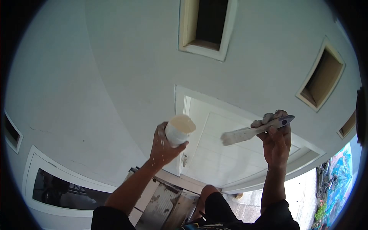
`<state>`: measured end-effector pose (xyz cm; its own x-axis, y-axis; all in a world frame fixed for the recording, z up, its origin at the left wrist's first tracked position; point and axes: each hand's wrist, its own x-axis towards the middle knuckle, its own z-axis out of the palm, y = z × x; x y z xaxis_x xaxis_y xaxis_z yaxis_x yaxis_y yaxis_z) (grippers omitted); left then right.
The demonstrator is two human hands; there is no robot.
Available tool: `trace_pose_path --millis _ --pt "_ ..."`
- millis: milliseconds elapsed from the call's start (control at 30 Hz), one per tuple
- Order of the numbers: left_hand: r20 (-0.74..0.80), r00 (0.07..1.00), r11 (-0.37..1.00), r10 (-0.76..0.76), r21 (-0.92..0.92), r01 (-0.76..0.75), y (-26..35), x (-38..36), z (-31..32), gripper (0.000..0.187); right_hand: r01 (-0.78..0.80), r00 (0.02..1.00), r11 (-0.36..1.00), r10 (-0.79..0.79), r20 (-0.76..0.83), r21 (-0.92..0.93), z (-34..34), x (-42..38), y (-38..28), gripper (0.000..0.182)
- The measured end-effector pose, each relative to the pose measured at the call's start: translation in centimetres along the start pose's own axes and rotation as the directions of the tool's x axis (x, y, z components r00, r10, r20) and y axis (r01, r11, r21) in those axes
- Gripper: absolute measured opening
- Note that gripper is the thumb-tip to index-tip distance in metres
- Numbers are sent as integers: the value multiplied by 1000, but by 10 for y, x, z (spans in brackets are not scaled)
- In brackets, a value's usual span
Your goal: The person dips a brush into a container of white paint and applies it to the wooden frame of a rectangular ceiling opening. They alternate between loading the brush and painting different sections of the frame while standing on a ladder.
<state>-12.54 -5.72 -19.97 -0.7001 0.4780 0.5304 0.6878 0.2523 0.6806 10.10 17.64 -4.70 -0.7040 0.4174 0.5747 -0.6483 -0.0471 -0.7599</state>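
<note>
My left hand point(160, 142) is wrapped round a white cup point(177, 137), its open top tilted toward me. Inside the cup is cream-coloured paint point(183, 124). In my right hand point(276, 140) I grip a paintbrush point(245, 134) by its handle, bristles pointing left toward the cup but apart from it. White paint coats the bristles, and smears of it mark the fingers of both hands. Behind the hands stands a white panelled door point(226, 153) in a white frame.
Pale wall surrounds the door, with framed openings above point(209, 28) and at the upper right point(322, 74). A white-framed window point(69, 191) is at lower left. Below lies a worn, paint-stained surface point(163, 205). Bicycles point(325, 178) and a colourful mural point(339, 184) show at far right.
</note>
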Motion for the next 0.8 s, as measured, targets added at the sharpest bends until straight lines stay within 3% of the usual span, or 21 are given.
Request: trace_pose_path --millis 100,233,300,367,433,467,633,733,800 --pt "54 994 994 -98 -35 100 -1 -6 5 94 -30 987 1000 29 157 4 13 49 20 35" --pt "61 994 995 -92 -32 95 4 -3 1 95 -65 958 993 89 271 -97 29 96 41 35" --pt "58 987 988 -148 -41 151 6 -4 -1 96 -113 959 986 140 246 -122 36 103 49 35" --pt "13 994 989 -109 -98 110 -3 -5 5 96 -132 957 986 153 248 -100 36 102 61 35" --pt "-45 980 958 -193 -223 179 -5 -3 5 97 -190 965 964 219 148 -187 52 89 54 34" --pt "-65 983 966 -171 -205 155 -4 -3 3 96 -145 974 940 190 121 -308 46 82 60 35" --pt "-53 985 946 -163 -292 140 -3 -4 -2 96 -225 974 909 224 -44 -351 64 70 17 35" --pt "8 984 935 -179 -310 173 -5 -5 -3 97 -256 966 928 238 -95 -270 74 57 11 36" --pt "-65 994 979 -93 -190 79 -2 -3 -6 97 -268 963 911 242 -118 -313 83 49 15 37"
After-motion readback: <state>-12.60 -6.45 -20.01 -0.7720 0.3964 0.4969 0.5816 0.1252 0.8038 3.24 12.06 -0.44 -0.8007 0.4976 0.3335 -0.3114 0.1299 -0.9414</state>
